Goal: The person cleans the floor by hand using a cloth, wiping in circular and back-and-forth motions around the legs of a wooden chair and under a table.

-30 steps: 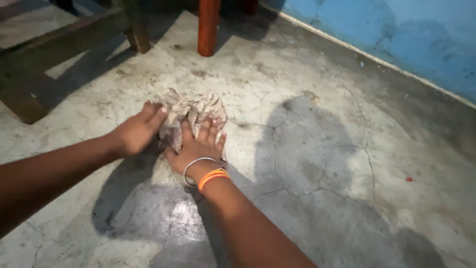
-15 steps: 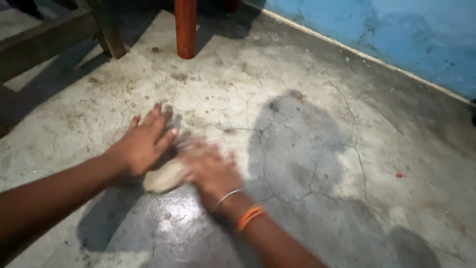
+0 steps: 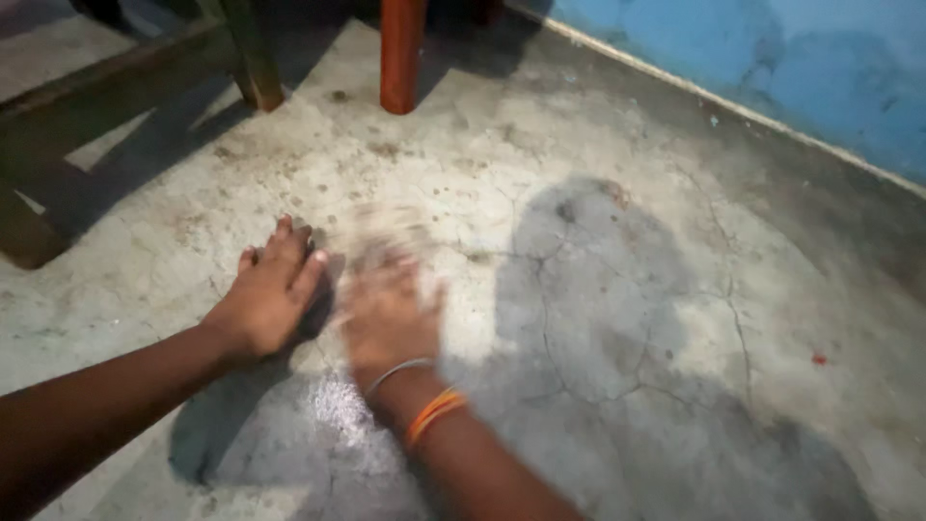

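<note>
Right hand (image 3: 389, 314) has slid forward over the rag (image 3: 386, 236), both blurred; its grip cannot be told. Left hand (image 3: 267, 297) stays flat, fingers spread, on the floor (image 3: 617, 318).

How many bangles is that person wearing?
2, both on the right wrist: a thin silver bangle nearer the hand, and an orange bangle just behind it. None shows on the left arm.

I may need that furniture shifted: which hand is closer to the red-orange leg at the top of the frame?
Roughly even, the right slightly nearer. The right hand lies almost straight below the red-orange leg; the left hand sits below and to its left.
</note>
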